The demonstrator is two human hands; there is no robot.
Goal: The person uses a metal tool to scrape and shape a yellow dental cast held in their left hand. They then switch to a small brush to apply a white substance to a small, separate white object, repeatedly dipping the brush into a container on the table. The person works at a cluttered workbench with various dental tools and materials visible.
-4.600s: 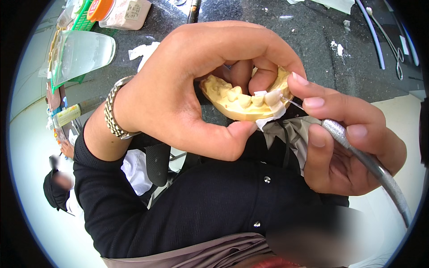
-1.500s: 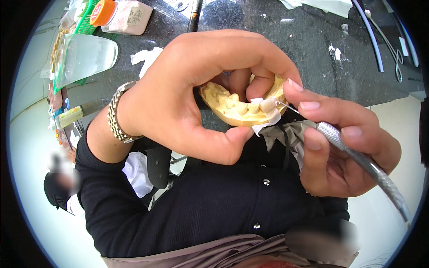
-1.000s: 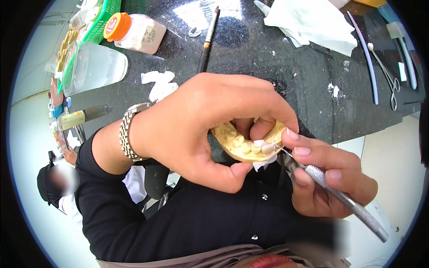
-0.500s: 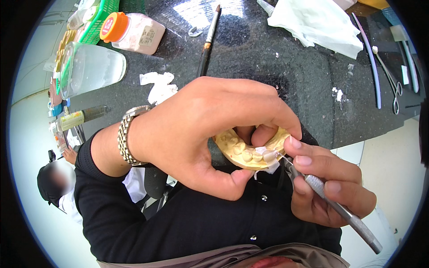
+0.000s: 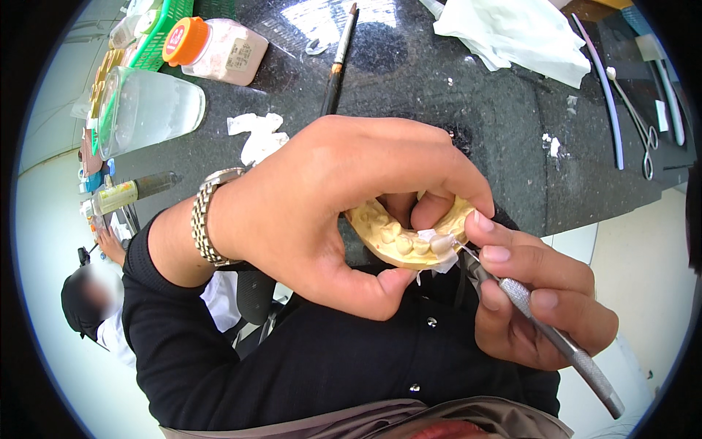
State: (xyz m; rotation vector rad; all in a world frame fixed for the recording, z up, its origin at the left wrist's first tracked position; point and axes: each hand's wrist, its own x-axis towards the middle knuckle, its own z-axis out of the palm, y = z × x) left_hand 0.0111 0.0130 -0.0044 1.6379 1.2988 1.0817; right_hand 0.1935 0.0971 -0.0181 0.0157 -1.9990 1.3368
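My left hand (image 5: 344, 197) is closed round a yellow dental cast (image 5: 398, 245), a curved arch with a row of teeth. The thumb presses its front edge, and the fingers reach over the back and inside of the arch. One tooth (image 5: 442, 244) near the right end looks paler than the rest, with a bit of white film beside it. Between thumb and fingers, my right hand (image 5: 541, 296) grips a thin metal dental carver (image 5: 567, 347) with a knurled handle. Its fine tip meets or nearly meets the pale tooth; contact is too small to tell.
On the dark table are a paintbrush (image 5: 338, 66), an orange-lidded jar (image 5: 223, 53), a clear cup (image 5: 150, 110), crumpled tissue (image 5: 257, 139), a white cloth (image 5: 515, 36) and scissor-handled forceps (image 5: 640, 132). Another person (image 5: 95, 300) sits at the far left.
The cast and both hands have shifted very slightly upward in the view. Both grips look the same, and the carver's tip stays by the pale tooth.
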